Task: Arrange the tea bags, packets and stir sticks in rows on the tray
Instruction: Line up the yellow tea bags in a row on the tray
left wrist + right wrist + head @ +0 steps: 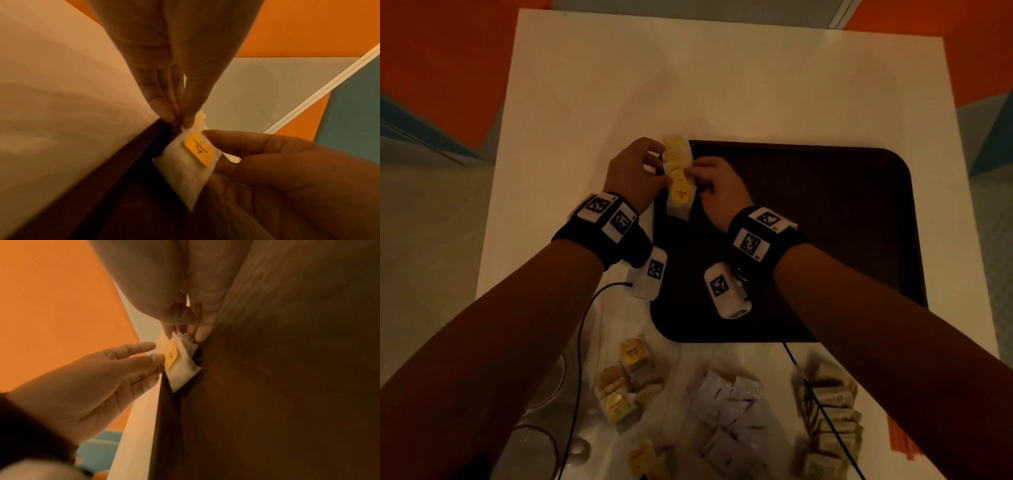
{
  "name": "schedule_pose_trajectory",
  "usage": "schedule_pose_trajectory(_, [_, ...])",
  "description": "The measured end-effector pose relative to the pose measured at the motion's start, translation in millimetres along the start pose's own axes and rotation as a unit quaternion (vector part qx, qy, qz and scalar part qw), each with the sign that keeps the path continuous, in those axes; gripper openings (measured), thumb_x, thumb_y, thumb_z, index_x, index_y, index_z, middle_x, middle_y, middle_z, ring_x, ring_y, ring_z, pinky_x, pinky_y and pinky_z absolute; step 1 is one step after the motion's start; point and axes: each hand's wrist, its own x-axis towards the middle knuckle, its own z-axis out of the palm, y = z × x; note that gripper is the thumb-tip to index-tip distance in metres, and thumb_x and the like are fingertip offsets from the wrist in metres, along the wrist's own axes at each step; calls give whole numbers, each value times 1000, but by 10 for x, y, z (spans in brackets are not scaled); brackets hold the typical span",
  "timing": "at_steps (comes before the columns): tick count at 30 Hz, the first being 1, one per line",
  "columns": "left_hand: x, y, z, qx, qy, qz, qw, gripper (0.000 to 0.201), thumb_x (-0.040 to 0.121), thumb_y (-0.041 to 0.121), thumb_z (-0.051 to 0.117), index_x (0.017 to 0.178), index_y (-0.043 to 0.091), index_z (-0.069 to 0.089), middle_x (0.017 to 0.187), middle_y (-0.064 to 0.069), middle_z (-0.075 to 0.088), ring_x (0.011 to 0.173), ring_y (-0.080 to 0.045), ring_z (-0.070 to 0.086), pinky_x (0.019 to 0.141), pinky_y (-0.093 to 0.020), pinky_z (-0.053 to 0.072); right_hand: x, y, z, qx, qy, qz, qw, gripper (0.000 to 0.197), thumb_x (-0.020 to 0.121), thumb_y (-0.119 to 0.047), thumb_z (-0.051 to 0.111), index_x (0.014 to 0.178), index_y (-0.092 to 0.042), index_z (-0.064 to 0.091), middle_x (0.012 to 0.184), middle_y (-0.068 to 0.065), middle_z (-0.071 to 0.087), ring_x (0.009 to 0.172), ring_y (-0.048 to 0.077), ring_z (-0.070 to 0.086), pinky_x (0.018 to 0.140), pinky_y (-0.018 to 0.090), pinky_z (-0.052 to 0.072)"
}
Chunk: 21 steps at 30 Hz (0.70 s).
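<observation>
A short row of overlapping tea bags [678, 178] with yellow tags lies along the far left corner of the dark brown tray [825, 222]. My left hand [654, 168] pinches their left edge between thumb and fingers. My right hand [700, 178] grips their right side. In the left wrist view my left hand [180, 123] meets the top corner of the nearest tea bag [185, 175], and my right hand [226, 154] curls round it over the tray [123, 162]. In the right wrist view my right hand [189, 334] pinches the tea bag [180, 373], and my left hand [158, 353] touches its tag.
On the white table [688, 85] in front of the tray lie a heap of loose yellow-tagged tea bags [626, 387], white packets [729, 411] and a stack of pale packets [828, 411]. Red stir sticks [900, 438] lie at the right edge. A clear glass [534, 445] stands near left.
</observation>
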Motion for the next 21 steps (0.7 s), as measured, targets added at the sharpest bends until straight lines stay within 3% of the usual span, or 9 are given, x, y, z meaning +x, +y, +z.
schedule_pose_trajectory(2, [-2,21,1,-18,9,-9,1000,35,74,7,71,105,15,57,88,-4,62,77,-23,63,71,-38,56,5,-5,4,20,4,27,999,43,83,15,41,120,1,56,128,19,45,110,23,52,91,15,38])
schedule_pose_trajectory(6, [1,33,6,-13,15,-15,1000,32,73,5,70,100,17,58,82,-3,63,76,-22,63,74,-42,57,-32,17,16,67,-10,72,995,41,85,9,44,121,-5,56,126,15,53,111,27,58,99,39,47])
schedule_pose_trajectory(11, [-20,28,-10,-3,18,-12,1000,33,73,9,70,100,21,56,80,-2,65,73,-19,62,74,-44,57,-70,23,5,97,-13,106,990,39,85,9,44,118,-5,59,122,15,60,110,26,58,98,40,48])
schedule_pose_trajectory(15, [-51,38,-29,-22,25,-18,999,37,71,7,72,102,18,56,82,-4,65,77,-25,65,74,-46,57,-77,-19,-19,111,-22,98,989,42,85,12,40,120,-4,57,125,16,59,113,27,57,100,37,47])
schedule_pose_trajectory(17, [-64,37,-55,-28,30,-21,999,36,72,6,71,102,17,56,84,-6,66,78,-24,66,75,-44,57,-76,-2,-36,83,0,105,991,37,85,8,42,111,-7,62,120,14,60,110,24,58,98,38,49])
schedule_pose_trajectory(19, [-86,27,-98,-18,22,-21,999,31,74,5,69,100,15,57,86,-7,65,77,-23,64,74,-41,57,-102,46,-79,57,19,110,992,28,85,5,45,90,-14,66,110,12,63,101,23,60,93,41,51])
schedule_pose_trajectory(21, [-112,0,-146,23,-1,-4,1000,25,74,2,68,94,13,59,88,-9,67,78,-23,63,76,-39,55,-175,80,-142,39,-1,110,993,33,84,6,44,72,-19,63,103,12,63,95,25,61,90,42,52])
